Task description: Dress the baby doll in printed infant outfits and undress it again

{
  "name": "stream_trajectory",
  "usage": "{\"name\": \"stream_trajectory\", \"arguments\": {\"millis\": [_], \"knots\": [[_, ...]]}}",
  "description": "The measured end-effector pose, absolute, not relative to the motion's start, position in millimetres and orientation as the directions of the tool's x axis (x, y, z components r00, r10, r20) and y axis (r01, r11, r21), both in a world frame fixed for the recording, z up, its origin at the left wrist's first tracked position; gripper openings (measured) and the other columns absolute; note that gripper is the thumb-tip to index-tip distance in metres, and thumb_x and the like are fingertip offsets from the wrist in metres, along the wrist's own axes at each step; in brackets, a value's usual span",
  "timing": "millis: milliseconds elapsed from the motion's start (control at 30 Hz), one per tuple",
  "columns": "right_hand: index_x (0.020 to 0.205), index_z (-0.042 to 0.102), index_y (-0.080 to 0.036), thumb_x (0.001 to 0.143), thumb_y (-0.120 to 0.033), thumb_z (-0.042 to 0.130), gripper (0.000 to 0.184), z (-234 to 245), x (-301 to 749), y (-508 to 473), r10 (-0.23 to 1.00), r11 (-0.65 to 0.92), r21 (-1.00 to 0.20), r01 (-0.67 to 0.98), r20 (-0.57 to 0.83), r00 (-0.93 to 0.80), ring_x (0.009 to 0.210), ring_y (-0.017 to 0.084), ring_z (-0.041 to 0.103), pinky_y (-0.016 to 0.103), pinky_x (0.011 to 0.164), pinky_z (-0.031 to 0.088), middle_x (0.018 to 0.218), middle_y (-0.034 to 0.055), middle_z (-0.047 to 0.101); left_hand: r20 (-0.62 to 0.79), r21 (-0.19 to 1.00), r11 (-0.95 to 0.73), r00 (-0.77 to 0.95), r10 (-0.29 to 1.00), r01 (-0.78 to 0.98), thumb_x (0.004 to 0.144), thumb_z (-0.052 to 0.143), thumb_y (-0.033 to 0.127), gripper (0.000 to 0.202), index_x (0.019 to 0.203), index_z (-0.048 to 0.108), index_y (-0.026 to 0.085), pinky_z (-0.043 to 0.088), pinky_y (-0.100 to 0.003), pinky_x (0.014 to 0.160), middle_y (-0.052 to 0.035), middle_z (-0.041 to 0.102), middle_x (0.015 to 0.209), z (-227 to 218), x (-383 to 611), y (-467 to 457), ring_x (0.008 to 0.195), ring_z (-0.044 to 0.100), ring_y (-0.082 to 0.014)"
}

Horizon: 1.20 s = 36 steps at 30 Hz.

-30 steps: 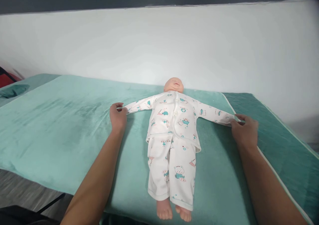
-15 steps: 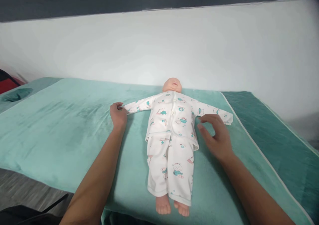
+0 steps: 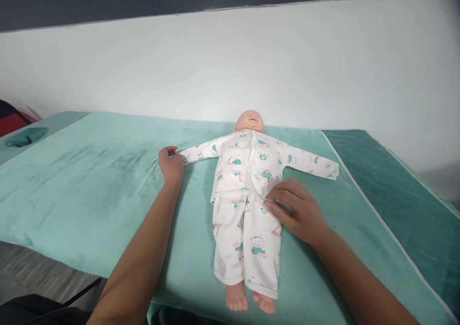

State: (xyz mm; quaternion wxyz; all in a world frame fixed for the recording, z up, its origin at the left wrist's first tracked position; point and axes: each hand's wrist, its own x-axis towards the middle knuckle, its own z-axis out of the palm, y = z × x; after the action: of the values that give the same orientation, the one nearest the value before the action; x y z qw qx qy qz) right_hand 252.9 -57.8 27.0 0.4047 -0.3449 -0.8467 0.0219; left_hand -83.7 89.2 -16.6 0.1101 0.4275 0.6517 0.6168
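A baby doll (image 3: 250, 121) lies on its back with its arms spread, dressed in a white printed pyjama top (image 3: 235, 164) and matching trousers (image 3: 230, 238). At the cuff of the sleeve on the left, my left hand (image 3: 171, 164) is closed on the fabric, its fingers pinched together. My right hand (image 3: 296, 207) pinches the lower hem of the top on the right side, just above the trousers' waist. The top's front is joined down the middle. The other sleeve (image 3: 312, 163) lies stretched out to the right, and bare doll feet (image 3: 236, 297) stick out below.
A light green plush cover (image 3: 89, 186) spreads under the doll, with a darker green strip (image 3: 406, 191) on the right. Behind stands a white wall (image 3: 230, 66). A red and black object (image 3: 12, 121) is at the far left, and grey floor (image 3: 32, 267) shows at lower left.
My right hand has moved down and left from beside the doll's side, where its fingers were apart, and has taken hold of the top's hem. My left hand has stayed at the cuff.
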Motion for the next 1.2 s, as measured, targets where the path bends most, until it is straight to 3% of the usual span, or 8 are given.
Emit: {"name": "stream_trajectory", "arguments": {"millis": [133, 333, 500, 667, 800, 1033, 1200], "knots": [[0.105, 0.059, -0.018, 0.087, -0.018, 0.062, 0.018, 36.5, 234.5, -56.1, 0.588, 0.744, -0.255, 0.617, 0.687, -0.426, 0.090, 0.018, 0.054, 0.036, 0.080, 0.042, 0.098, 0.0064, 0.062, 0.392, 0.899, -0.134, -0.627, 0.673, 0.418, 0.063, 0.050, 0.004, 0.029, 0.086, 0.061, 0.019, 0.044, -0.033, 0.084, -0.0019, 0.057, 0.088, -17.2, -84.6, 90.5, 0.087, 0.054, -0.0168], [0.109, 0.062, -0.020, 0.088, -0.012, 0.054, 0.023, 53.9, 208.2, -50.4, 0.629, 0.679, -0.055, 0.732, 0.558, -0.542, 0.097, 0.020, 0.054, 0.037, 0.084, 0.038, 0.110, 0.0042, 0.064, 0.404, 0.898, -0.155, -0.631, 0.663, 0.412, 0.061, 0.051, 0.004, 0.029, 0.084, 0.060, 0.019, 0.044, -0.032, 0.085, -0.0012, 0.057, 0.086, -18.1, -86.0, 91.3, 0.087, 0.054, -0.0167], [0.088, 0.065, -0.018, 0.087, -0.010, 0.055, 0.013, 60.5, 199.7, -47.2, 0.612, 0.640, 0.029, 0.768, 0.585, -0.532, 0.093, 0.019, 0.052, 0.035, 0.083, 0.037, 0.102, 0.0030, 0.067, 0.392, 0.906, -0.161, -0.632, 0.668, 0.392, 0.063, 0.050, 0.005, 0.027, 0.084, 0.060, 0.019, 0.044, -0.032, 0.084, -0.0015, 0.058, 0.087, -16.6, -84.7, 90.7, 0.086, 0.055, -0.0166], [0.090, 0.065, -0.017, 0.086, -0.001, 0.050, 0.022, 56.6, 192.4, -50.6, 0.530, 0.736, -0.024, 0.677, 0.643, -0.553, 0.087, 0.017, 0.051, 0.034, 0.082, 0.038, 0.090, 0.0024, 0.066, 0.387, 0.909, -0.162, -0.635, 0.669, 0.384, 0.063, 0.049, 0.004, 0.027, 0.083, 0.060, 0.019, 0.044, -0.032, 0.084, -0.0014, 0.059, 0.086, -17.2, -85.0, 91.6, 0.086, 0.055, -0.0164], [0.086, 0.065, -0.017, 0.087, 0.000, 0.046, 0.026, 50.1, 193.7, -53.1, 0.567, 0.739, -0.076, 0.669, 0.606, -0.558, 0.083, 0.017, 0.052, 0.034, 0.080, 0.039, 0.086, 0.0039, 0.065, 0.375, 0.913, -0.150, -0.630, 0.680, 0.381, 0.064, 0.049, 0.006, 0.026, 0.082, 0.060, 0.019, 0.045, -0.031, 0.081, -0.0019, 0.059, 0.087, -17.5, -85.3, 91.2, 0.086, 0.056, -0.0166], [0.086, 0.063, -0.019, 0.092, -0.013, 0.052, 0.014, 47.8, 203.2, -54.3, 0.607, 0.755, -0.189, 0.628, 0.564, -0.560, 0.081, 0.016, 0.052, 0.039, 0.086, 0.040, 0.083, 0.0029, 0.064, 0.358, 0.920, -0.148, -0.623, 0.696, 0.363, 0.064, 0.050, 0.006, 0.025, 0.082, 0.061, 0.019, 0.046, -0.031, 0.083, -0.0015, 0.059, 0.083, -15.6, -83.9, 89.5, 0.086, 0.057, -0.0167], [0.097, 0.062, -0.019, 0.088, -0.010, 0.057, 0.014, 48.2, 206.8, -58.7, 0.562, 0.810, -0.319, 0.493, 0.664, -0.493, 0.084, 0.016, 0.058, 0.036, 0.080, 0.046, 0.090, 0.0045, 0.066, 0.355, 0.923, -0.154, -0.621, 0.699, 0.354, 0.063, 0.050, 0.007, 0.023, 0.080, 0.061, 0.018, 0.046, -0.032, 0.081, -0.0020, 0.060, 0.083, -15.4, -83.2, 89.0, 0.084, 0.057, -0.0172]]}}
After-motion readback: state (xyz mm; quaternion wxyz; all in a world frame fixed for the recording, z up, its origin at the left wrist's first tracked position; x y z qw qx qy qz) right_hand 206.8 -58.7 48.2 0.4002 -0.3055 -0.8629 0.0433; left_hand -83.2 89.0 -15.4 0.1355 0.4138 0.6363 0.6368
